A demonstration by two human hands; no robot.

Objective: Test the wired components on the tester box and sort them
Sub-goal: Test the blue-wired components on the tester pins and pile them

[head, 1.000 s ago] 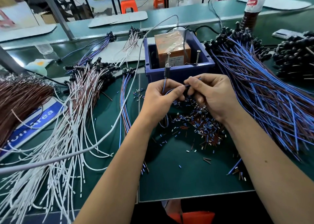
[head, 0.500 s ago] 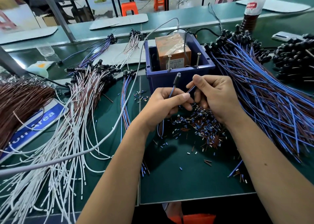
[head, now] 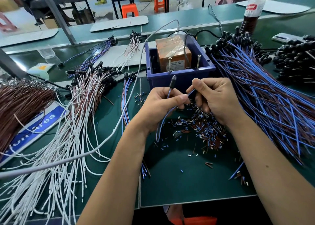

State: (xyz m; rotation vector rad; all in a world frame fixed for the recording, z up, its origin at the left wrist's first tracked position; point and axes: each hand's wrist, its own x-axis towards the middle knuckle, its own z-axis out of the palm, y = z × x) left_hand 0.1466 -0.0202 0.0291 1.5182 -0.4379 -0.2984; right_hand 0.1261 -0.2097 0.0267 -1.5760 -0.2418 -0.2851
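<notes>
A blue tester box (head: 180, 79) stands at the table's middle, holding an orange taped block (head: 172, 52) and two upright screws (head: 198, 62). Just in front of it my left hand (head: 163, 105) grips a blue-wired component (head: 171, 85) near its black tip, which points up toward the box. Its wire loops down below my palm. My right hand (head: 216, 98) pinches the wire's other end between thumb and fingers, close beside the left thumb.
A big pile of blue and brown wired components (head: 265, 96) lies right. White and brown-wired ones (head: 71, 122) fan out left, a small blue bunch (head: 126, 102) beside them. Cut insulation bits (head: 202, 129) litter the mat. A bottle (head: 254, 10) stands far right.
The component's black tip has swung away from the left screw and tilted to the right. Both hands have drawn slightly back from the box.
</notes>
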